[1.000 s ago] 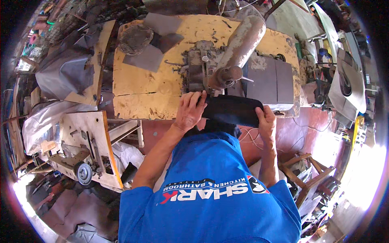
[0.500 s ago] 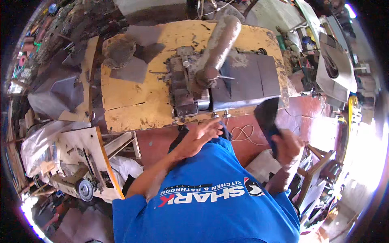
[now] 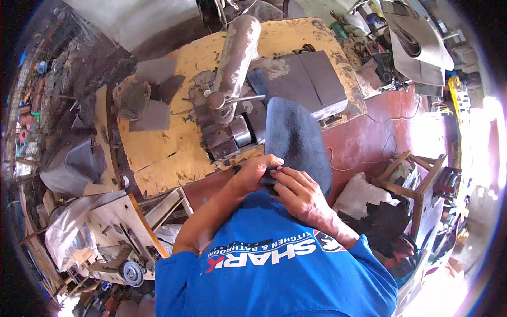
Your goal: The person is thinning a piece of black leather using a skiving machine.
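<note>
A dark blue-black, round-ended flat piece of leather or cloth (image 3: 296,134) stands out in front of me, just off the front edge of the worktop. Its narrow near end is pinched between both my hands. My left hand (image 3: 254,171) is closed on the left side of that end, thumb on top. Close beside it, my right hand (image 3: 301,193) has its fingers pressed over the same end, which they mostly hide. Just beyond stands a worn machine (image 3: 235,74) with a thick, paint-chipped arm and a metal cylinder (image 3: 242,131) at its near side.
The yellow wooden worktop (image 3: 158,153) bears dark flat pieces (image 3: 150,116) at the left and a dark sheet (image 3: 317,79) right of the machine. A sewing table with a handwheel (image 3: 132,273) stands near left. At the right are a wooden stool (image 3: 417,195) and a white sack (image 3: 362,195).
My right hand has brought the dark piece from the right to the middle, and my left hand has taken hold of its near end. The view has turned slightly.
</note>
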{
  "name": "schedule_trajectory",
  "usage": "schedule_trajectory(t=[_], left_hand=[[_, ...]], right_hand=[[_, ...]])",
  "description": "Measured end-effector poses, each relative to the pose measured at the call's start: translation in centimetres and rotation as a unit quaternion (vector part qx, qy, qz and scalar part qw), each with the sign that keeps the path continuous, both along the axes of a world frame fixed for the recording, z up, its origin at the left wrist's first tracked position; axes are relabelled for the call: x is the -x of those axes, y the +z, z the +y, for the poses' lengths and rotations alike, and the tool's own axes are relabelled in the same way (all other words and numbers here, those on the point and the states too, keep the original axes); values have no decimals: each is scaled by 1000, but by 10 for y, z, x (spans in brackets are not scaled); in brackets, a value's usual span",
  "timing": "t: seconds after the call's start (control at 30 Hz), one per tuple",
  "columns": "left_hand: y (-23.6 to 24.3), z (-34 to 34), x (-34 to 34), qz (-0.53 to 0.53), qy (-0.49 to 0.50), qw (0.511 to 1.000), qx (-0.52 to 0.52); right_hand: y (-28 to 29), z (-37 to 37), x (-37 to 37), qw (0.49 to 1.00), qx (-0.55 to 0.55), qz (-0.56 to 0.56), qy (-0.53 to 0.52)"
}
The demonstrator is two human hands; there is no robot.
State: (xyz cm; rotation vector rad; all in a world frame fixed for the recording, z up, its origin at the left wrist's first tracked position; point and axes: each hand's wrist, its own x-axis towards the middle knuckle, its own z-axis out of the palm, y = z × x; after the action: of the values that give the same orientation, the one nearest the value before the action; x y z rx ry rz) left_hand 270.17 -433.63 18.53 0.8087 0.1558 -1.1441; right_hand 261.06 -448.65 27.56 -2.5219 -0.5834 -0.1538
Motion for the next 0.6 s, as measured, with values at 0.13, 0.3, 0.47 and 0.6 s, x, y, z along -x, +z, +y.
schedule_trajectory(t=[0.13,0.3,0.47,0.6], left_hand=[[-12,-5,-3,110,-4,993,40],[-22,-9,-3,-27,55,998,20],[14,-25,-15,-204,125,970,-37],[25,-26,-15,-488,132,828,-243]], right_hand=[[-6,-3,3,1000,-12,-21,-9],[-8,-6,6,999,-26,-35,4],[-15,-10,8,997,-56,-39,-25],[-18,-10,9,997,-74,-12,-17]])
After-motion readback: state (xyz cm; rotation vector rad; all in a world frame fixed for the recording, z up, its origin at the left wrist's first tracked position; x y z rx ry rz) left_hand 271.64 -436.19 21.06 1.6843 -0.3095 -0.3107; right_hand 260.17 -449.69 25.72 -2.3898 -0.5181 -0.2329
